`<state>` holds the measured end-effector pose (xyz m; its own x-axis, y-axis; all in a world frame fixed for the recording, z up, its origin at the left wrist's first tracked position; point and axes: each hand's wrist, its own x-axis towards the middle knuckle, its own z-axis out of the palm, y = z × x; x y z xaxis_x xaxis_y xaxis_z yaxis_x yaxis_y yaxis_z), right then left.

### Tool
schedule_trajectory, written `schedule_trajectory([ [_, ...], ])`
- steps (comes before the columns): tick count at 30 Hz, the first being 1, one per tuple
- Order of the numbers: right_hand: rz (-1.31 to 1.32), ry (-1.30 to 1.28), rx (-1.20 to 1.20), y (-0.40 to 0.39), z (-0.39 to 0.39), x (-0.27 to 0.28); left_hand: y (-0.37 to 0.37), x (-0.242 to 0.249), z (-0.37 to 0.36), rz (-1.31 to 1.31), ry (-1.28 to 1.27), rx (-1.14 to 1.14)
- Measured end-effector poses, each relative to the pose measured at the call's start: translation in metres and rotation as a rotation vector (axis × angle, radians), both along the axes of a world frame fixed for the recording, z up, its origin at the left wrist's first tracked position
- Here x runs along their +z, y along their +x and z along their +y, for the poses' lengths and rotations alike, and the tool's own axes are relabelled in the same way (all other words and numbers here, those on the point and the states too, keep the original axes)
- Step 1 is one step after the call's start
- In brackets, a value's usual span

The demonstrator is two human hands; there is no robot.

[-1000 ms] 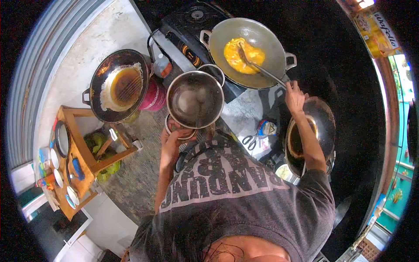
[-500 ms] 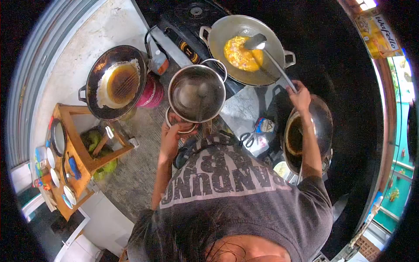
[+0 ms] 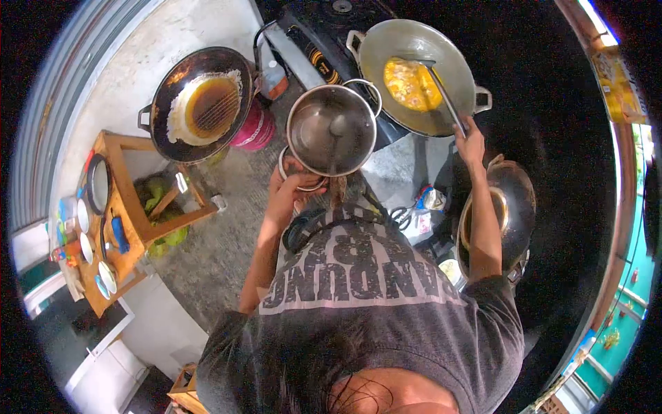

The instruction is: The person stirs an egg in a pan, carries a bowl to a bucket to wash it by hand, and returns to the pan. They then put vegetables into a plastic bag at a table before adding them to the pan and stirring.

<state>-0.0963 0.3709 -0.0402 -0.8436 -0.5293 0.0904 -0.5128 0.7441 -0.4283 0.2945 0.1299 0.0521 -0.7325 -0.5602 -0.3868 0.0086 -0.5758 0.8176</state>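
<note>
My left hand (image 3: 295,185) grips the looped side handle of a deep metal pot (image 3: 312,127), held in front of my shirt. Inside the pot is a pale round shape that I cannot make out. The fingers of my right hand (image 3: 471,143) are closed around the handle of a metal spatula (image 3: 449,101). Its head reaches into a yellow egg mixture (image 3: 408,81) in a large grey wok (image 3: 452,65). The spatula head is partly hidden by the mixture and seen nearly edge-on.
A blackened pan (image 3: 164,114) with brown oil stands left, above a pink container (image 3: 256,131). Another dark wok (image 3: 517,200) sits beside my right forearm. Scissors (image 3: 400,217) lie near a small packet (image 3: 431,199). A wooden stand (image 3: 131,231) holding dishes is at left.
The view has shifted, so the pot and woks appear farther right. My right hand has brought the spatula handle steeper, its head turned from broadside to nearly edge-on in the egg mixture.
</note>
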Motion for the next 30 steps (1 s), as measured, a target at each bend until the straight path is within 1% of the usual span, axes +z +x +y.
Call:
schedule_trajectory([
  [1, -0.017, 0.038, -0.02, 0.005, -0.009, 0.009, -0.001, 0.002, 0.0, 0.029, 0.035, 0.026],
  [3, -0.067, 0.098, -0.046, 0.013, -0.015, 0.019, -0.003, -0.005, -0.003, 0.035, -0.002, 0.003],
  [5, 0.001, 0.071, 0.001, 0.017, 0.0, 0.008, -0.005, -0.009, -0.008, 0.033, -0.033, 0.0],
  [6, 0.039, 0.064, 0.019, 0.022, 0.007, 0.012, -0.007, -0.009, -0.008, 0.028, -0.041, 0.007],
  [7, -0.03, 0.109, 0.019, 0.027, 0.011, 0.019, -0.011, -0.009, -0.009, 0.027, -0.048, 0.012],
  [10, -0.092, 0.07, -0.076, 0.033, 0.022, 0.005, -0.021, -0.004, -0.015, 0.046, -0.065, 0.007],
  [11, -0.071, 0.061, -0.037, 0.034, 0.026, 0.0, -0.025, -0.005, -0.018, 0.063, -0.067, 0.006],
  [14, -0.09, 0.093, -0.095, 0.039, 0.035, 0.005, -0.036, 0.004, -0.024, 0.034, -0.11, -0.008],
  [15, -0.051, 0.13, -0.085, 0.042, 0.04, 0.014, -0.038, 0.004, -0.026, 0.044, -0.105, -0.019],
  [18, -0.141, 0.103, -0.1, 0.057, 0.047, 0.064, -0.044, 0.004, -0.031, 0.048, -0.089, -0.035],
  [19, -0.123, 0.107, -0.062, 0.059, 0.05, 0.071, -0.046, 0.005, -0.031, 0.043, -0.087, -0.029],
  [22, -0.078, 0.123, -0.057, 0.058, 0.053, 0.054, -0.057, 0.0, -0.034, 0.051, -0.101, -0.023],
  [23, -0.107, 0.143, -0.069, 0.057, 0.05, 0.041, -0.06, -0.002, -0.034, 0.059, -0.108, -0.016],
  [24, -0.085, 0.086, -0.087, 0.058, 0.042, 0.033, -0.064, 0.0, -0.035, 0.063, -0.109, -0.014],
  [26, -0.086, 0.106, -0.123, 0.061, 0.031, 0.025, -0.071, 0.009, -0.033, 0.066, -0.112, -0.01],
  [29, -0.183, 0.131, -0.202, 0.062, 0.022, 0.021, -0.079, 0.014, -0.033, 0.094, -0.078, -0.023],
  [30, -0.185, 0.129, -0.193, 0.061, 0.024, 0.018, -0.083, 0.015, -0.033, 0.082, -0.099, -0.045],
])
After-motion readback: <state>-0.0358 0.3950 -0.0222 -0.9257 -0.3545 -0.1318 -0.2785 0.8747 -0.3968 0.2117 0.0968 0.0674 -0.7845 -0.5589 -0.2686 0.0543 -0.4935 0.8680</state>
